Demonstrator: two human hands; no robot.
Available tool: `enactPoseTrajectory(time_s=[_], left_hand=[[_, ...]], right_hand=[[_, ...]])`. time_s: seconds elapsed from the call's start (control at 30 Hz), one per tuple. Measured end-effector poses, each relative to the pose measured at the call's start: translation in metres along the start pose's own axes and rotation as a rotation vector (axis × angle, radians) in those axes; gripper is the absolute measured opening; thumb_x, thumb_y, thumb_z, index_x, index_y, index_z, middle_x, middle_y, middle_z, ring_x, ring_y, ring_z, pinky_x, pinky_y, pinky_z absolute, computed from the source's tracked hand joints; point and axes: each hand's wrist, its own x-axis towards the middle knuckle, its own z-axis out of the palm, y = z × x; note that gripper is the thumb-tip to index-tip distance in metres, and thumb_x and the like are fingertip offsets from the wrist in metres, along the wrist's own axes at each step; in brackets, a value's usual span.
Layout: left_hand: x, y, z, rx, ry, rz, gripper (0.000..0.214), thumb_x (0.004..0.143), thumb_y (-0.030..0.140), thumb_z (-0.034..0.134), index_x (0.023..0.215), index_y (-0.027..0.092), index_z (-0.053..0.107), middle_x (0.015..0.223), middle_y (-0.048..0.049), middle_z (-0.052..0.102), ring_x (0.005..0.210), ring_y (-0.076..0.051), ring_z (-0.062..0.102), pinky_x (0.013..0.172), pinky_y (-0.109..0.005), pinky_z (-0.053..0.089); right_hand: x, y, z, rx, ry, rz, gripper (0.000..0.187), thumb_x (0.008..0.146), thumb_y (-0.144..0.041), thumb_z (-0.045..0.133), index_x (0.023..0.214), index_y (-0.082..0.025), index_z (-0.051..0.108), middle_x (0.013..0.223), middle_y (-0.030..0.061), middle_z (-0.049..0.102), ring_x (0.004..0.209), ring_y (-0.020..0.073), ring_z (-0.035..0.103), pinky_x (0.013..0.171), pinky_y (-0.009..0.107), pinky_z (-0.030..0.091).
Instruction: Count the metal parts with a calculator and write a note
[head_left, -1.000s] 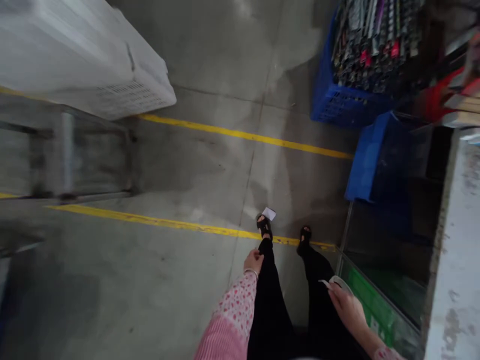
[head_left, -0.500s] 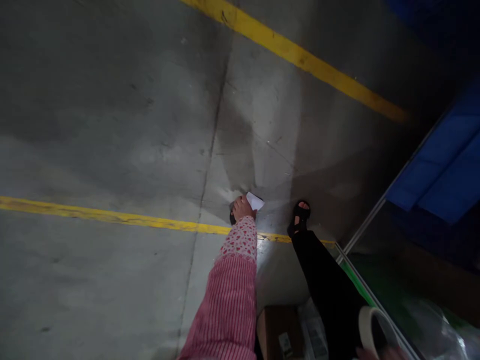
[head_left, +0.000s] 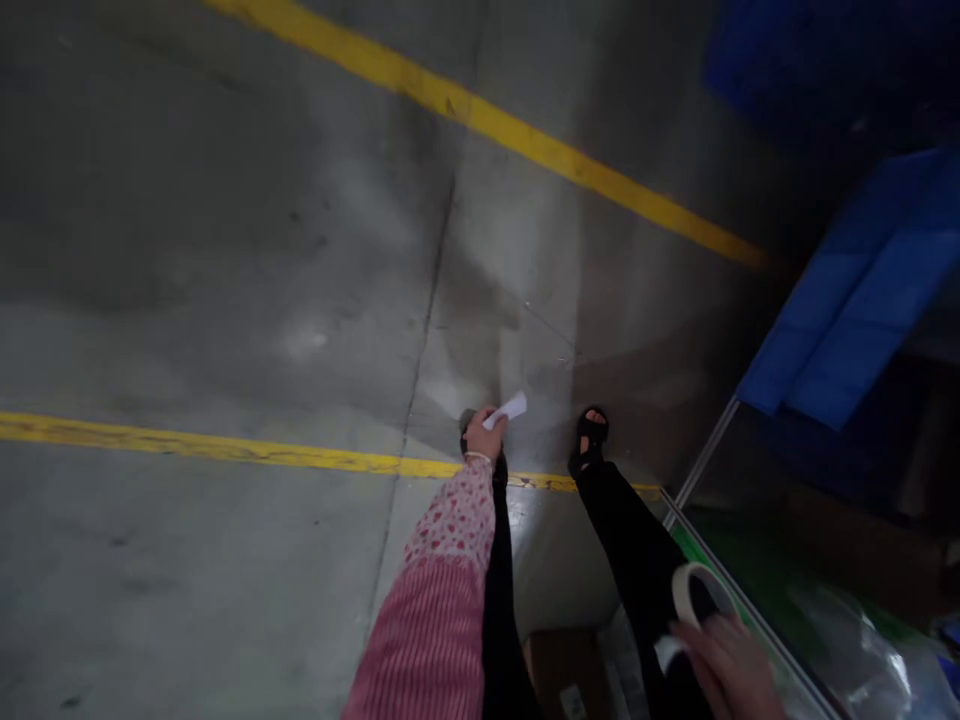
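A small white paper was pinched in the fingers of the left hand, low down by the grey floor, just above a black sandal and a yellow line. The arm was covered by a pink sleeve. A roll of pale tape was gripped in the right hand near the bottom edge. A blue crate was seen off to the right.
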Motion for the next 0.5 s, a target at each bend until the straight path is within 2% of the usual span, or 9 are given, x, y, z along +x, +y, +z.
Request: enactPoseTrajectory(time_s=[0.07,0.13,0.2,0.27,0.33,0.4,0.5], left_hand=[[-0.054,0.043,-0.040,-0.071,0.076,0.194,0.006,0.079,0.010,0.055,0.080,0.013,0.060,0.109,-0.0111,0.064,0.100,-0.018,0.060,0.088,-0.031,0.049],[-0.119,0.089,-0.085,-0.119,0.160,0.430,0.007,0.074,0.009,0.056,0.074,0.014,0.060,0.117,-0.0106,0.060,0.107,-0.019,0.058,0.092,-0.034,0.049],[-0.188,0.136,-0.133,-0.132,0.305,0.751,0.005,0.075,0.011,0.059,0.076,0.015,0.061,0.121,-0.0108,0.057,0.114,-0.023,0.056,0.094,-0.040,0.048],[-0.257,0.181,-0.176,-0.122,0.370,0.972,0.002,0.078,0.014,0.061,0.079,0.016,0.061,0.123,-0.0114,0.056,0.117,-0.025,0.055,0.095,-0.042,0.049],[-0.320,0.221,-0.213,-0.102,0.373,1.090,0.003,0.080,0.014,0.060,0.081,0.016,0.061,0.123,-0.0112,0.055,0.117,-0.024,0.056,0.093,-0.040,0.051],[-0.374,0.255,-0.240,-0.072,0.349,1.172,0.007,0.083,0.011,0.057,0.081,0.017,0.061,0.123,-0.0096,0.056,0.116,-0.023,0.056,0.091,-0.037,0.052],[-0.438,0.291,-0.265,-0.012,0.320,1.321,0.010,0.083,0.009,0.057,0.083,0.018,0.062,0.123,-0.0075,0.056,0.117,-0.021,0.055,0.093,-0.035,0.050]], right_hand=[[0.009,-0.022,-0.004,0.151,0.076,0.029,0.026,0.086,-0.047,0.052,0.100,-0.040,0.074,0.086,0.0086,0.073,0.079,0.0310,0.068,0.075,0.047,0.053],[0.016,-0.055,-0.015,0.347,0.201,0.109,0.034,0.081,-0.057,0.056,0.089,-0.030,0.075,0.086,0.0112,0.072,0.081,0.0326,0.067,0.077,0.048,0.052],[0.016,-0.102,-0.036,0.614,0.295,0.253,0.045,0.077,-0.064,0.059,0.086,-0.022,0.072,0.069,0.0090,0.066,0.065,0.0275,0.062,0.062,0.042,0.050],[0.007,-0.158,-0.070,0.964,0.324,0.289,0.048,0.075,-0.064,0.063,0.089,-0.018,0.067,0.063,0.0034,0.059,0.056,0.0187,0.054,0.051,0.031,0.043],[-0.012,-0.213,-0.114,1.235,0.245,0.156,0.046,0.075,-0.059,0.067,0.093,-0.016,0.064,0.065,0.0004,0.057,0.055,0.0121,0.049,0.052,0.025,0.041],[-0.040,-0.258,-0.160,1.393,0.153,0.012,0.049,0.070,-0.053,0.074,0.100,-0.016,0.063,0.075,0.0008,0.060,0.061,0.0111,0.052,0.056,0.023,0.042],[-0.090,-0.297,-0.217,1.459,0.032,-0.136,0.053,0.059,-0.038,0.084,0.102,-0.018,0.060,0.081,-0.0003,0.062,0.067,0.0114,0.055,0.060,0.021,0.044]])
